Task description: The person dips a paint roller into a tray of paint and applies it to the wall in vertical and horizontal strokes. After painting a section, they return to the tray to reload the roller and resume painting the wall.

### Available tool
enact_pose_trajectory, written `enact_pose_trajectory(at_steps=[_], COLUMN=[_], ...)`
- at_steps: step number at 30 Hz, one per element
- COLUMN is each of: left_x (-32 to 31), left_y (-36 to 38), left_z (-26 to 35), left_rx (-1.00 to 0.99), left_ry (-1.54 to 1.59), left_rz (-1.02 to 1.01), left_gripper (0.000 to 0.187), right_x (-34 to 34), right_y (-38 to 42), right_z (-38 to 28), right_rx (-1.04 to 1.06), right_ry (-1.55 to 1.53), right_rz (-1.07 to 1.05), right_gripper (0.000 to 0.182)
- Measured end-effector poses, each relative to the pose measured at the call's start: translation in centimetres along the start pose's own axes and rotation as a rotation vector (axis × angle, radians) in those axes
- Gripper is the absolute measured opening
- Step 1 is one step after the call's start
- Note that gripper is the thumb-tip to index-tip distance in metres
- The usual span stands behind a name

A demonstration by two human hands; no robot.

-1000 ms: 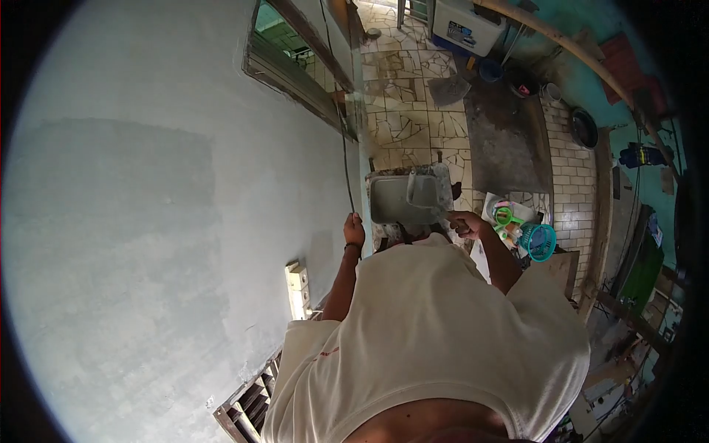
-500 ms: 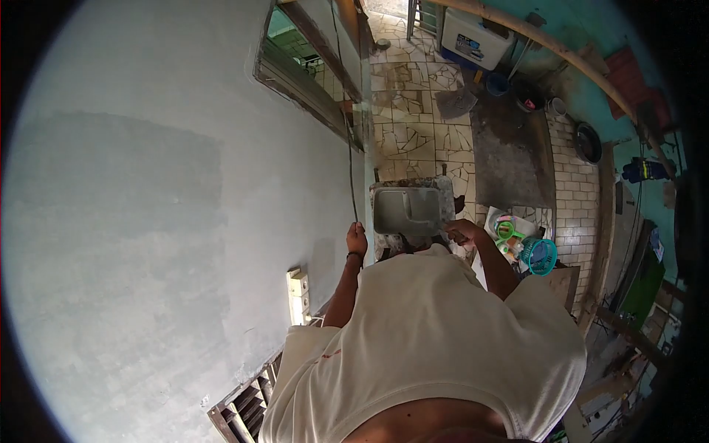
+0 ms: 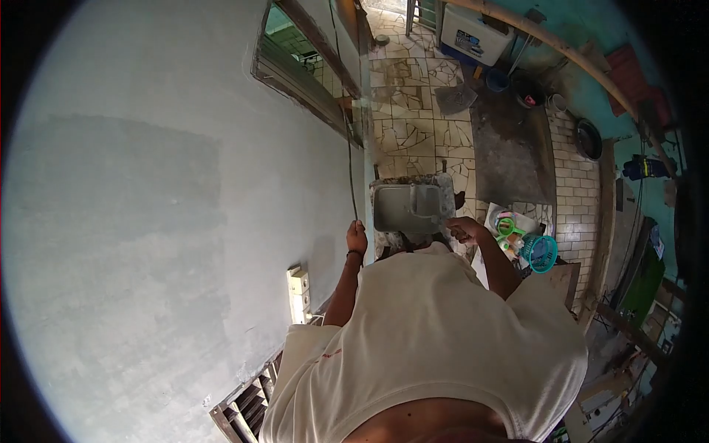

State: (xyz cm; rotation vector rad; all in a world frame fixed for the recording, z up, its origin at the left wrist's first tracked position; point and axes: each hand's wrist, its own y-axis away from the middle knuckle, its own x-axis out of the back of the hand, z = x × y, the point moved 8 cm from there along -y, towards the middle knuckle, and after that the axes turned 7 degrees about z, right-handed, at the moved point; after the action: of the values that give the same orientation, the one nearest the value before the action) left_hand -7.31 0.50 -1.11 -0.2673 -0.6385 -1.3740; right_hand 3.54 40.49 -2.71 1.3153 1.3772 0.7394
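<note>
My left hand is closed around a thin dark cord that runs down along the grey wall. A paint roller, coated grey, lies in a shallow tray of grey paint. Its bent frame leads to my right hand, whose fingers are wrapped around the handle at the tray's right corner. The tray rests on a paint-spattered stand in front of me.
A power strip is fixed to the wall at my left, below a window opening. To my right stand a turquoise basket and a green strainer. Farther off are a dark mat and a white washing machine.
The roller has shifted to the right within the tray. My right hand has moved very little, and my left hand stays on the cord.
</note>
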Motion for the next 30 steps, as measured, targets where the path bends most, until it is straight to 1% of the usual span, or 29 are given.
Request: enact_pose_trajectory(at_steps=[2,5,10,13,17,20,23,26,30], left_x=[0.1,0.1,0.1,0.2,0.3,0.1,0.2,0.1,0.1], left_y=[0.0,0.0,0.1,0.0,0.2,0.1,0.1,0.0,0.1], left_z=[0.1,0.1,0.3,0.7,0.8,0.6,0.7,0.3,0.2], left_rx=[-0.012,-0.012,-0.003,-0.062,-0.019,-0.009,-0.013,-0.02,-0.005], left_ry=[-0.01,0.006,0.008,0.013,0.016,0.019,0.013,-0.002,0.021], left_rz=[0.002,0.0,0.004,0.02,0.007,-0.005,0.006,0.021,0.01], left_gripper=[0.043,0.043,0.045,0.045,0.044,0.046,0.045,0.043,0.044], right_x=[-0.2,0.0,-0.3,-0.3,-0.7,-0.9,-0.2,-0.4,-0.9], right_y=[0.4,0.1,-0.1,-0.2,1.0,1.4,0.0,0.4,0.1], right_z=[-0.1,-0.1,0.2,0.3,-0.3,-0.7,-0.6,-1.1,-1.4], right_rx=[-0.002,0.02,0.018,0.017,-0.011,-0.011,-0.009,-0.004,0.022], right_ry=[-0.021,0.065,0.047,0.021,-0.029,-0.08,-0.073,-0.055,-0.055], right_rz=[0.01,0.076,0.004,-0.03,0.006,-0.045,-0.076,-0.067,-0.123], right_gripper=[0.016,0.016,0.014,0.015,0.018,0.02,0.025,0.026,0.025])
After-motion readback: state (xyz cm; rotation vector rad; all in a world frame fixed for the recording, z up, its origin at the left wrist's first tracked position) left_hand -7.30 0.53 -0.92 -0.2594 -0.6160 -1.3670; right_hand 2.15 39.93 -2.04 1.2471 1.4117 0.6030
